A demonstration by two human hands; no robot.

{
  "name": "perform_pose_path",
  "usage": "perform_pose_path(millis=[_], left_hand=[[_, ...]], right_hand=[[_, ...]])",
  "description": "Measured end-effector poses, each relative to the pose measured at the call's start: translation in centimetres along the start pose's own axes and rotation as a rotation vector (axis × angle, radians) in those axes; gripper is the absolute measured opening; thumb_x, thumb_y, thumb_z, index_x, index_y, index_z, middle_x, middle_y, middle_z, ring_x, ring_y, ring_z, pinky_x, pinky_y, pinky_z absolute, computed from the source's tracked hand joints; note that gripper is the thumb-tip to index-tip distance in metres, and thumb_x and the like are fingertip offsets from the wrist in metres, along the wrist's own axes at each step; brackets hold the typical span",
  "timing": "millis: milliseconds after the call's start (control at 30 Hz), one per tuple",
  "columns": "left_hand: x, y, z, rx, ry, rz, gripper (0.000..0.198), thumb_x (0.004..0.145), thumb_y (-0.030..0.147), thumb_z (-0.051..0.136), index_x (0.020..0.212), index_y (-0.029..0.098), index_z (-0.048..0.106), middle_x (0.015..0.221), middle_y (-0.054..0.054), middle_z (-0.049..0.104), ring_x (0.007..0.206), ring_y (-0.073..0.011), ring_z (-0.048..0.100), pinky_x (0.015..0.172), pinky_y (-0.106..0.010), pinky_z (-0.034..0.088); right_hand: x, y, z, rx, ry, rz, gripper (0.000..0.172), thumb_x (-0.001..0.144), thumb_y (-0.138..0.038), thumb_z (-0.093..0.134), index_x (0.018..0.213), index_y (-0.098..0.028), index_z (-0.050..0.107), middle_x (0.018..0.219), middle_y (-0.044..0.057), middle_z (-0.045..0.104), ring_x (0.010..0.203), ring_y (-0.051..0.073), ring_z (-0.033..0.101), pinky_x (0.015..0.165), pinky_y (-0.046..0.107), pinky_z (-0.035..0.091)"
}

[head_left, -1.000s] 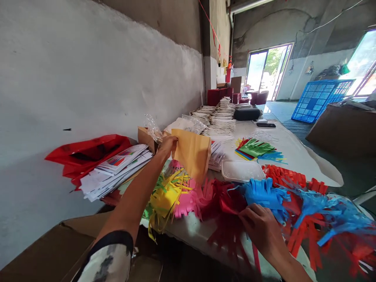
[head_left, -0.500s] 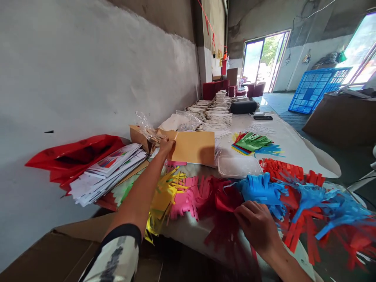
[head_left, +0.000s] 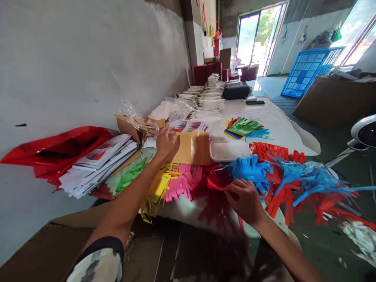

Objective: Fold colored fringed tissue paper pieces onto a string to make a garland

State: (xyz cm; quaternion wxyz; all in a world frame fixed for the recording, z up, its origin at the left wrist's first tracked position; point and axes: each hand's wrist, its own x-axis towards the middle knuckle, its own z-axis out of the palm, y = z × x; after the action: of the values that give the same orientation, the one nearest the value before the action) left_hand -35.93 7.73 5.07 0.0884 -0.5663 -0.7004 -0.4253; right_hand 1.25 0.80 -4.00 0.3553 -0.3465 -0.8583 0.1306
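At the long table (head_left: 282, 133), our left hand (head_left: 167, 144) lies half-open against a tan envelope (head_left: 192, 148), while our right hand (head_left: 245, 201) pinches shaggy fringed red paper (head_left: 217, 184).

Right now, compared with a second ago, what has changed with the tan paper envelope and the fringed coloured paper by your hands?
The left hand has brought the tan kraft paper envelope down from upright to lying flat, uncovering a colour-printed sheet behind it; the hand now sits at the envelope's left edge. The right hand remains at the red fringed paper. The clear plastic tub stayed beside the envelope.
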Motion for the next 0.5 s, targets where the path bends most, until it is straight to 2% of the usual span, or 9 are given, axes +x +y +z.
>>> perform_pose_path(millis=[100,200,267,367,500], left_hand=[[-6.1,3.4,-0.7,-0.116,-0.17,0.047,0.019,0.097,0.029,0.06,0.098,0.021,0.078,0.105,-0.005,0.08,0.101,-0.0216,0.073,0.095,-0.034,0.057],[-12.0,6.3,-1.2,-0.25,-0.309,0.101,0.013,0.095,0.032,0.068,0.092,0.023,0.077,0.089,-0.001,0.079,0.081,-0.0164,0.071,0.076,-0.028,0.056],[-14.6,7.7,-1.2,-0.352,-0.341,0.144,0.008,0.094,0.027,0.07,0.092,0.022,0.076,0.089,-0.002,0.078,0.08,-0.0161,0.069,0.076,-0.028,0.054],[-16.2,8.9,-0.9,-0.436,-0.351,0.224,0.007,0.094,0.023,0.071,0.089,0.023,0.075,0.091,-0.002,0.078,0.088,-0.0177,0.07,0.083,-0.032,0.055],[-16.4,9.3,-0.5,-0.487,-0.344,0.303,0.008,0.095,0.022,0.071,0.089,0.024,0.076,0.094,-0.004,0.077,0.093,-0.0191,0.07,0.089,-0.037,0.055]], right_hand=[[0.5,-0.2,-0.9,0.052,-0.038,0.044,0.017,0.089,-0.011,0.07,0.083,-0.025,0.077,0.088,0.0,0.076,0.088,0.02,0.067,0.083,0.036,0.039],[0.9,-0.4,-1.8,0.082,-0.037,0.064,0.015,0.087,-0.012,0.069,0.084,-0.025,0.077,0.086,0.0,0.074,0.086,0.019,0.067,0.084,0.036,0.04],[1.0,-0.8,-2.3,0.09,-0.018,0.064,0.016,0.088,-0.012,0.068,0.084,-0.024,0.077,0.085,0.0,0.074,0.084,0.019,0.066,0.082,0.036,0.041],[1.1,-1.4,-2.8,0.084,0.01,0.056,0.016,0.088,-0.014,0.065,0.084,-0.024,0.077,0.085,0.002,0.074,0.084,0.019,0.067,0.08,0.035,0.043],[1.0,-1.9,-3.0,0.093,0.046,0.069,0.015,0.088,-0.016,0.063,0.084,-0.023,0.076,0.084,0.003,0.073,0.081,0.02,0.068,0.076,0.033,0.048]])
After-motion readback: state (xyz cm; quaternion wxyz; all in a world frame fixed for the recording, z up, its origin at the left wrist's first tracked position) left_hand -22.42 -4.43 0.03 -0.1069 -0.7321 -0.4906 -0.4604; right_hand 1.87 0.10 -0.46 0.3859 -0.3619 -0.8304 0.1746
